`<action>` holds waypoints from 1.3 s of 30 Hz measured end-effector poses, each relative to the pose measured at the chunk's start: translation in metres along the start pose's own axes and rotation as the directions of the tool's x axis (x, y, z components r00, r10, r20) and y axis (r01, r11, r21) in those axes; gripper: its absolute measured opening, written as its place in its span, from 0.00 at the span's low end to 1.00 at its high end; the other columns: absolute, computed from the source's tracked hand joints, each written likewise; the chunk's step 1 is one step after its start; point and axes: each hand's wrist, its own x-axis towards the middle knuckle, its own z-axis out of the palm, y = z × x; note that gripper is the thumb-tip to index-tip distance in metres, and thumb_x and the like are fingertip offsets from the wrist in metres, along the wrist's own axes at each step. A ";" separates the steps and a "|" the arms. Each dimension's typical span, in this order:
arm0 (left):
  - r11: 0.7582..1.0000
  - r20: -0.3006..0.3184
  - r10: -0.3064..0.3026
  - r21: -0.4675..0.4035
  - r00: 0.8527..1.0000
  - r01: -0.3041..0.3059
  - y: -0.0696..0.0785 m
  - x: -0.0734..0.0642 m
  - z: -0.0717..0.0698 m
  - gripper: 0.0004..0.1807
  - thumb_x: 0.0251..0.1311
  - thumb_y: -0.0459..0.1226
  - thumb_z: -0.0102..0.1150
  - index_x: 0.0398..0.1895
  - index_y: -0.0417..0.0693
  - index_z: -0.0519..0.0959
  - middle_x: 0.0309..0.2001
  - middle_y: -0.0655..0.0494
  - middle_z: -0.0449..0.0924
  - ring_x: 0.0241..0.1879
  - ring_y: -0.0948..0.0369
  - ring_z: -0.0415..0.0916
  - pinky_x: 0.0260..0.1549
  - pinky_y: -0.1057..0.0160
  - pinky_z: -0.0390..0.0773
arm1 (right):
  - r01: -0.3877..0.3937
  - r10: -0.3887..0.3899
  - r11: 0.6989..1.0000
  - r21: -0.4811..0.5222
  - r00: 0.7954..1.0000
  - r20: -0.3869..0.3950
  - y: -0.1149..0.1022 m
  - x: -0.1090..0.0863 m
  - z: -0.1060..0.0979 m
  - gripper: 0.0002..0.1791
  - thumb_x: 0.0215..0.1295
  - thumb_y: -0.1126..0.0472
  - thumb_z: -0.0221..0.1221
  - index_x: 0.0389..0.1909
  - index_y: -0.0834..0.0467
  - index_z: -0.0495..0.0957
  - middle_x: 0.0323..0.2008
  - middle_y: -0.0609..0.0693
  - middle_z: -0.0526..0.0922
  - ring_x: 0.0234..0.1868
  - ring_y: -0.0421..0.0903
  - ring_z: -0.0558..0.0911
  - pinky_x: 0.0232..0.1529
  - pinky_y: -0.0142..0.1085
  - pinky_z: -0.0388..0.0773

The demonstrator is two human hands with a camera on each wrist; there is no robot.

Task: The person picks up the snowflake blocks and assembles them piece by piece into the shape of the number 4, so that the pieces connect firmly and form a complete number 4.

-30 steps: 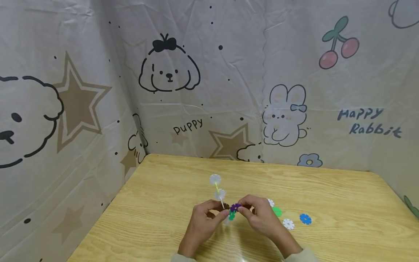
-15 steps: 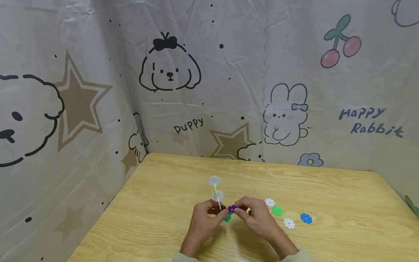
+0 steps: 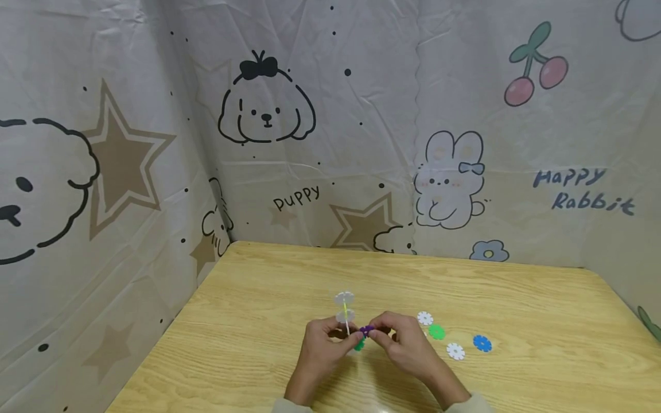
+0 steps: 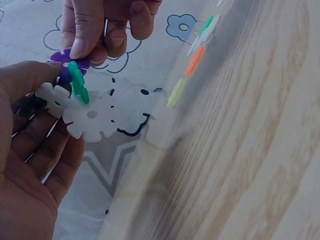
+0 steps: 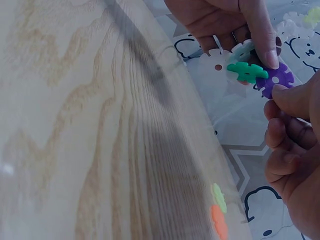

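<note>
My left hand (image 3: 322, 351) grips a chain of slotted snowflake discs by a dark brown disc (image 4: 29, 105) and nearby pieces. Above the fingers rise translucent white discs (image 3: 344, 297) with a yellow disc (image 3: 345, 308) seen edge-on between them. A larger white disc (image 4: 91, 119) and a green disc (image 5: 246, 73) hang on the near side. My right hand (image 3: 410, 345) pinches a purple disc (image 5: 282, 74) between thumb and fingers. The purple disc meets the green one at its edge, and my left thumb touches it. How deep the slots engage is hidden.
On the wooden table (image 3: 248, 327), right of the hands, lie two white discs (image 3: 455, 351), a green disc (image 3: 436, 332) and a blue disc (image 3: 482, 343). The left wrist view also shows an orange disc (image 4: 195, 60) and a yellow-green disc (image 4: 175, 93). Patterned cloth (image 3: 372, 115) surrounds the table.
The right hand and purple disc shifted slightly left toward the left hand. The chain's upper white discs tipped and sank lower in the head view. The loose discs stayed put.
</note>
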 end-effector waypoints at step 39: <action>0.994 -0.060 -0.025 0.108 0.998 0.031 -0.005 -0.003 -0.009 0.03 0.59 0.32 0.69 0.30 0.41 0.85 0.30 0.60 0.85 0.32 0.64 0.80 0.35 0.64 0.81 | -0.383 0.373 0.875 -0.296 0.923 -0.092 0.026 0.016 -0.019 0.12 0.59 0.63 0.68 0.40 0.67 0.85 0.31 0.50 0.84 0.32 0.45 0.81 0.34 0.43 0.81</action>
